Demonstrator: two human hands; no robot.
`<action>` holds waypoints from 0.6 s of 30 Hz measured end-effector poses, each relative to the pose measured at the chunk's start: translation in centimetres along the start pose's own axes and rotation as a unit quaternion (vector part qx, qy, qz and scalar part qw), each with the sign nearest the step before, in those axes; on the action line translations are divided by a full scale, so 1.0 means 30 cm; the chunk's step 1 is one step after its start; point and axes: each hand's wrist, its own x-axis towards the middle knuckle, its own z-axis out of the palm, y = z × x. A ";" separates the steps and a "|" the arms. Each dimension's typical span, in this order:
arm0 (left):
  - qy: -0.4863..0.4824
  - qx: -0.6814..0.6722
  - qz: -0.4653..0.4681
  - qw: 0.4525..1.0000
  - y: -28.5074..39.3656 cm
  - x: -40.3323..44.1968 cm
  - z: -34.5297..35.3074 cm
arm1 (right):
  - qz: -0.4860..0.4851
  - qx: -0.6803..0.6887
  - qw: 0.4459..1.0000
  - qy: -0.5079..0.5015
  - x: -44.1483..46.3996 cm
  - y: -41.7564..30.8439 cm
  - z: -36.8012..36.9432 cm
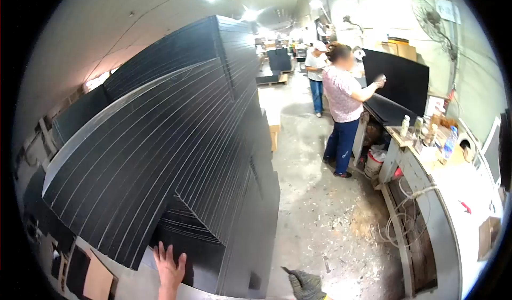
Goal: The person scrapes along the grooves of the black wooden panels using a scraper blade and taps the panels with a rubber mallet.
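A tall stack of black panels [133,156] with pale edge lines fills the left and middle of the view. My left hand [169,268], bare, has its fingers spread against a black panel low in the stack, near its front corner. At the bottom, right of the stack, is my right hand [305,285] in a grey glove. Its fingers are closed, and a thin dark pointed piece sticks out at their left; what it belongs to is too small to name.
A person [342,102] in a patterned top stands at a bench with a black board [397,81]. Behind, another person [316,76] wears a white cap. A workbench [453,193] with bottles runs along the right. Scraps litter the floor [314,214]; a hose [405,230] hangs underneath.
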 end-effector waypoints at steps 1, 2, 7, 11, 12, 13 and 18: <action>0.002 -0.011 0.034 0.999 -0.030 -0.001 0.017 | 0.004 -0.002 1.000 0.019 -0.030 -0.001 0.003; -0.003 -0.008 0.044 0.999 -0.038 0.007 0.013 | 0.007 -0.035 0.998 0.048 -0.042 0.006 0.009; -0.038 -0.012 0.094 0.995 -0.096 0.020 0.014 | 0.113 -0.043 0.972 0.201 -0.124 -0.038 0.040; -0.106 -0.065 0.077 0.989 -0.149 0.045 -0.047 | 0.331 0.353 0.812 0.326 -0.198 -0.178 0.104; -0.106 -0.076 0.072 0.989 -0.182 0.049 -0.047 | 0.278 0.393 0.806 0.345 -0.217 -0.196 0.138; -0.100 -0.076 0.074 0.989 -0.209 0.055 -0.042 | 0.270 0.397 0.806 0.348 -0.229 -0.207 0.160; -0.094 -0.057 0.080 0.991 -0.282 0.089 -0.015 | 0.237 0.396 0.831 0.310 -0.233 -0.275 0.243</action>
